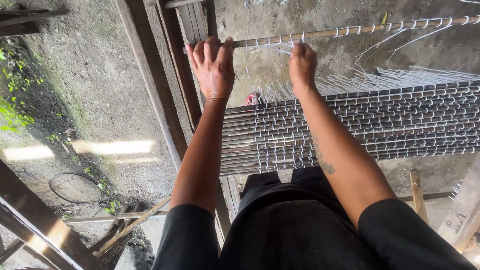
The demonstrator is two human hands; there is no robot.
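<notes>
Both hands (215, 65) (302, 64) grip the bamboo rod (350, 31).

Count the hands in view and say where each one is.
2. The left hand grips the end of the thin stick by the wooden frame. The right hand pinches white string on that stick.

Thin bamboo stick (350, 30), near-horizontal, white cord (280, 47) looped along it, seemingly taut
</notes>
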